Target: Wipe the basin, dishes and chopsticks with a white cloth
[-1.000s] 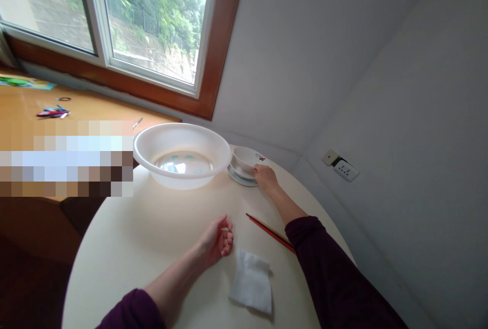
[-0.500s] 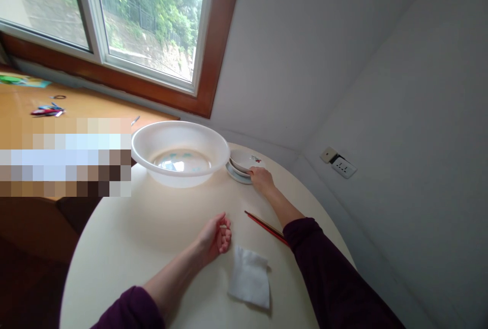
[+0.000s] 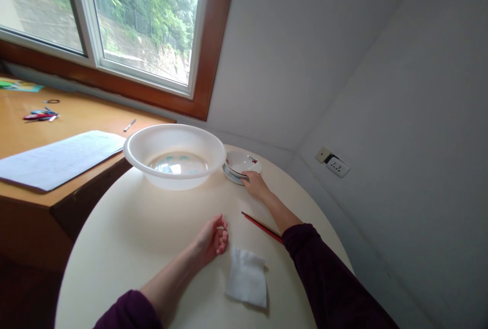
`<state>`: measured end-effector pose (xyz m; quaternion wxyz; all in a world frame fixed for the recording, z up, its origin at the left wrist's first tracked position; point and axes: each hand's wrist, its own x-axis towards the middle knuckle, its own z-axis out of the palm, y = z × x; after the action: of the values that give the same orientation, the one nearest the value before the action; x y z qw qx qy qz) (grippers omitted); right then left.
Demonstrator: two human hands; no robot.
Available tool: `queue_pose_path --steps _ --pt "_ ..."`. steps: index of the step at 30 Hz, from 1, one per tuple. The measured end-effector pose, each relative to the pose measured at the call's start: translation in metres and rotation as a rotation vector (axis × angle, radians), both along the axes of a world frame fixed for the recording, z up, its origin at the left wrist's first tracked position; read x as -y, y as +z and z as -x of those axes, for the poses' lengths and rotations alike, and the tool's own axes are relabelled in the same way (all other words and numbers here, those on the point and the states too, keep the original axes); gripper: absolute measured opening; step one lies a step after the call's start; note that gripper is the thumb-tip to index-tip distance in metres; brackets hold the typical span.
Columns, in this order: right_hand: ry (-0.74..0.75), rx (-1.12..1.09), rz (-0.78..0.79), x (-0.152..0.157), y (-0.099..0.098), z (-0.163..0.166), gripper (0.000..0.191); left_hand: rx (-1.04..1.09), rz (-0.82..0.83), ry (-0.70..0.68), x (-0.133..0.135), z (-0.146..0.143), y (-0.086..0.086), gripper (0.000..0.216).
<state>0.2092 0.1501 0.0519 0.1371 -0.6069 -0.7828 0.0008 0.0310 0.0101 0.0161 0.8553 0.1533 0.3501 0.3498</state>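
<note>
My right hand (image 3: 254,184) reaches across the round cream table (image 3: 125,227) and grips the near rim of a small white bowl (image 3: 244,161) that sits on a plate (image 3: 232,174). Just left of them stands a large white plastic basin (image 3: 174,153) with a little water in it. My left hand (image 3: 212,238) rests on the tabletop with its fingers curled loosely, holding nothing. A folded white cloth (image 3: 246,277) lies close to its right. Red chopsticks (image 3: 261,226) lie beside my right forearm.
A wooden desk (image 3: 72,115) adjoins the table on the left, with sheets of paper (image 3: 57,158), a pen (image 3: 129,125) and small coloured items (image 3: 38,115). A window is behind it. Grey walls close the corner on the right, with a socket (image 3: 333,165).
The bowl has tipped lower onto the plate under my right hand. The view has shifted slightly right and down. My left hand has stayed put.
</note>
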Motion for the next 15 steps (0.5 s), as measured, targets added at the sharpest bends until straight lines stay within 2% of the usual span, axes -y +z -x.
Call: queue_pose_path --steps 4,7,10,15 --pt "0.008 -0.067 -0.067 0.003 -0.008 -0.001 0.044 -0.004 -0.005 0.001 0.000 0.000 0.000 0.036" --pt "0.011 -0.119 -0.141 0.017 -0.009 -0.007 0.051 -0.016 -0.013 0.001 0.000 0.000 0.001 0.036" --pt "0.034 -0.155 -0.182 0.044 -0.006 -0.024 0.041 -0.029 -0.024 -0.003 0.002 0.001 0.002 0.034" --pt "-0.013 -0.180 -0.167 0.109 -0.009 -0.076 0.026 -0.067 -0.045 -0.004 0.004 -0.002 0.006 0.028"
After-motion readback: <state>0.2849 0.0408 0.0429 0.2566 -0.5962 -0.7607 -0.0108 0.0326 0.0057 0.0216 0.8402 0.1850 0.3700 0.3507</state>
